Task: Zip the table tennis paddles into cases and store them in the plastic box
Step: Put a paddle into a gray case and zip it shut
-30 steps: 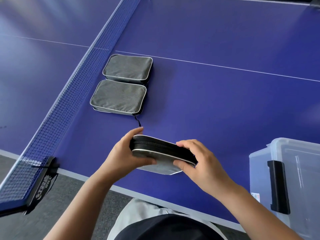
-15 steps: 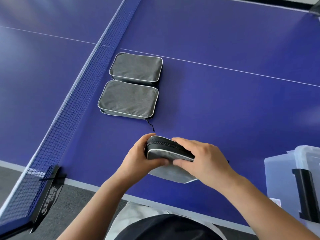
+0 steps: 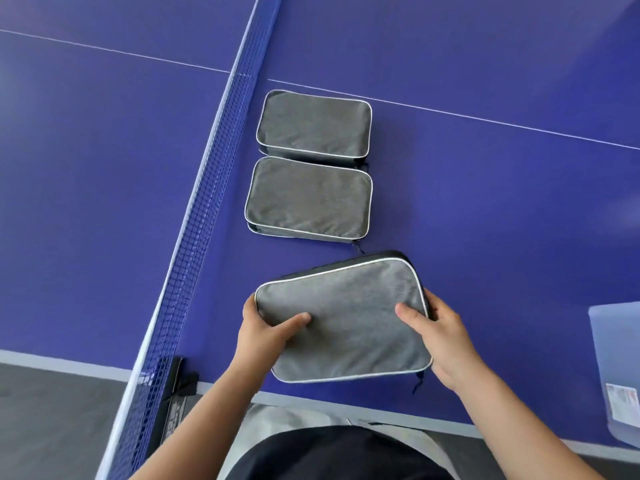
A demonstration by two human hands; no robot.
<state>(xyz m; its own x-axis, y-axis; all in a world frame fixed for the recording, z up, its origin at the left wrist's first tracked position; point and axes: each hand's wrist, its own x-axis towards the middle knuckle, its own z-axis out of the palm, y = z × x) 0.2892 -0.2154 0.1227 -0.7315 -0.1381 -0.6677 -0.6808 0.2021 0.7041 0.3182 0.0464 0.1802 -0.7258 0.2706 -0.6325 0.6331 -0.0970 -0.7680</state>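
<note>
**Third case held flat in both hands**

I see the gray paddle case (image 3: 346, 320) in the lower middle of the frame, broad face up, over the near edge of the blue counter (image 3: 485, 220). My left hand (image 3: 266, 336) grips its left edge, thumb laid on the top fabric and fingers curled out of sight beneath. My right hand (image 3: 440, 344) grips the right edge the same way, thumb on top and the rest wrapped round the side. A zipper pull (image 3: 418, 380) dangles at the case's lower right corner.

Above it, in the middle of the frame, two more gray cases lie flat on the counter, just beside the net (image 3: 204, 188): the nearer case (image 3: 308, 199) and the farther case (image 3: 315, 128), touching end to end. The held case's top edge sits close to the nearer one.

At the right edge of the frame I see a corner of the clear plastic box (image 3: 616, 358), apart from the held case.
</note>
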